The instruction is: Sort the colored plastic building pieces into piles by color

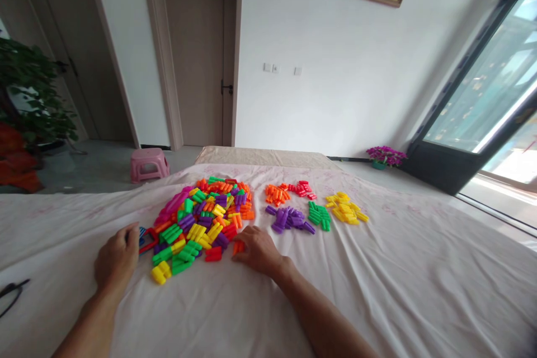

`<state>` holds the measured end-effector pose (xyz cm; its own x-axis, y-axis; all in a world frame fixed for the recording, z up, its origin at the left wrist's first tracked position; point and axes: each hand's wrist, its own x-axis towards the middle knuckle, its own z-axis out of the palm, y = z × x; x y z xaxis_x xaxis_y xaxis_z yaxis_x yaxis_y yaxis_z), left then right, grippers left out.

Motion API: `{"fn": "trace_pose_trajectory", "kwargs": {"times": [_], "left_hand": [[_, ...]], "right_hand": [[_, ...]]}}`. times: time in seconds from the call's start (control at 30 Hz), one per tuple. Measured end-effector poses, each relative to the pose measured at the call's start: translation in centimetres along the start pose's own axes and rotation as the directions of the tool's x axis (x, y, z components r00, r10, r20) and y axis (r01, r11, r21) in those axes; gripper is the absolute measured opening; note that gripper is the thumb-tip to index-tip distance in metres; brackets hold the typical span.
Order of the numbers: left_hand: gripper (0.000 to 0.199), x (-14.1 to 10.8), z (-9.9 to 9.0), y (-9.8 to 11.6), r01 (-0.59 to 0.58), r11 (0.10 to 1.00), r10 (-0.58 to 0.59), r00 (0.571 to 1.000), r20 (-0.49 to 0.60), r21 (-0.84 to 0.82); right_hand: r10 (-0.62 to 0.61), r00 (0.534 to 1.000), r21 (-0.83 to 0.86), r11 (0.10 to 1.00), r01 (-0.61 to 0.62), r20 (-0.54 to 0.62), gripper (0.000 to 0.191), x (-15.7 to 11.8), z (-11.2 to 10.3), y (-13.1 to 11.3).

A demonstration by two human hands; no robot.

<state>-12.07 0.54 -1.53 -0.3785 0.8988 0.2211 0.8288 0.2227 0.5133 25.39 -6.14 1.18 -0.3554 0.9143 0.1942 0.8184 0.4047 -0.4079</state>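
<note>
A large mixed heap of colourful plastic blocks (197, 229) lies left of centre on the cloth. At the heap's lower right edge, the fingers of my right hand (258, 249) are closed on an orange block (238, 247). My left hand (119, 254) rests at the heap's left side with its fingers curled, near a red and blue piece (146, 239); what it holds, if anything, is hidden. Sorted piles lie to the right: orange (277, 194), red (302, 189), purple (289, 220), green (319, 216) and yellow (346, 208).
A whitish cloth (403, 268) covers the wide surface. Black-framed glasses (14, 291) lie at the left edge. On the floor beyond stand a pink stool (149, 165) and a pot of magenta flowers (385, 155). A leafy plant (33, 89) is at far left.
</note>
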Motion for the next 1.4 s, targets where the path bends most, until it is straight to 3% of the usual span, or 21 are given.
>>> {"fn": "trace_pose_trajectory", "kwargs": {"times": [0.27, 0.33, 0.4, 0.5, 0.6, 0.67, 0.73, 0.83, 1.0, 1.13, 1.23, 1.4], "left_hand": [[0.074, 0.5, 1.3, -0.8, 0.020, 1.000, -0.020, 1.000, -0.020, 0.013], [0.074, 0.5, 1.3, -0.7, 0.026, 0.999, -0.026, 1.000, -0.011, 0.018], [0.074, 0.5, 1.3, -0.7, 0.023, 0.999, -0.023, 1.000, -0.015, 0.021], [0.075, 0.6, 1.3, -0.6, 0.016, 0.999, -0.015, 1.000, -0.015, 0.035], [0.074, 0.6, 1.4, -0.5, 0.013, 0.999, -0.012, 1.000, -0.010, 0.040], [0.072, 0.7, 1.4, -0.6, 0.010, 0.999, -0.010, 1.000, -0.017, 0.034], [0.070, 0.7, 1.5, -0.6, 0.012, 1.000, -0.011, 1.000, -0.023, 0.024], [0.069, 0.7, 1.5, -0.7, 0.008, 1.000, -0.008, 1.000, -0.025, 0.012], [0.069, 0.8, 1.7, -0.8, 0.010, 1.000, -0.009, 1.000, -0.027, 0.017], [0.070, 0.9, 1.8, -1.0, -0.002, 1.000, 0.002, 1.000, -0.023, 0.004], [0.069, 0.9, 1.8, -1.0, -0.005, 1.000, 0.005, 1.000, -0.016, -0.003], [0.069, 0.6, 1.3, -0.5, 0.014, 1.000, -0.015, 1.000, 0.002, 0.003]], "right_hand": [[0.078, 0.996, 0.138, 0.987, -0.084, 0.050, 0.037, 0.4, -0.9, 1.4], [0.124, 0.992, 0.195, 0.973, -0.122, 0.003, 0.027, 0.7, -1.4, 2.3], [0.189, 0.975, 0.259, 0.953, -0.154, -0.117, 0.017, 1.2, -2.1, 3.6], [0.356, 0.880, 0.381, 0.896, -0.227, -0.313, 0.010, 2.2, -3.3, 6.3], [0.514, 0.744, 0.478, 0.827, -0.297, -0.427, 0.026, 3.1, -4.0, 9.0], [0.546, 0.668, 0.488, 0.819, -0.301, -0.506, 0.039, 3.3, -4.0, 10.4], [0.544, 0.629, 0.476, 0.828, -0.296, -0.555, 0.042, 3.3, -3.6, 11.1], [0.491, 0.662, 0.390, 0.867, -0.310, -0.567, 0.035, 2.8, -3.0, 10.9], [0.283, 0.840, -0.020, 0.944, -0.329, -0.463, 0.035, 1.9, -3.0, 8.9], [0.256, 0.918, -0.252, 0.907, -0.336, -0.304, 0.042, 1.8, -2.4, 8.4], [0.283, 0.930, -0.287, 0.894, -0.344, -0.235, 0.036, 1.8, -2.1, 8.7], [0.337, 0.885, -0.302, 0.850, -0.433, -0.321, 0.022, 1.4, -2.7, 9.0]]}}
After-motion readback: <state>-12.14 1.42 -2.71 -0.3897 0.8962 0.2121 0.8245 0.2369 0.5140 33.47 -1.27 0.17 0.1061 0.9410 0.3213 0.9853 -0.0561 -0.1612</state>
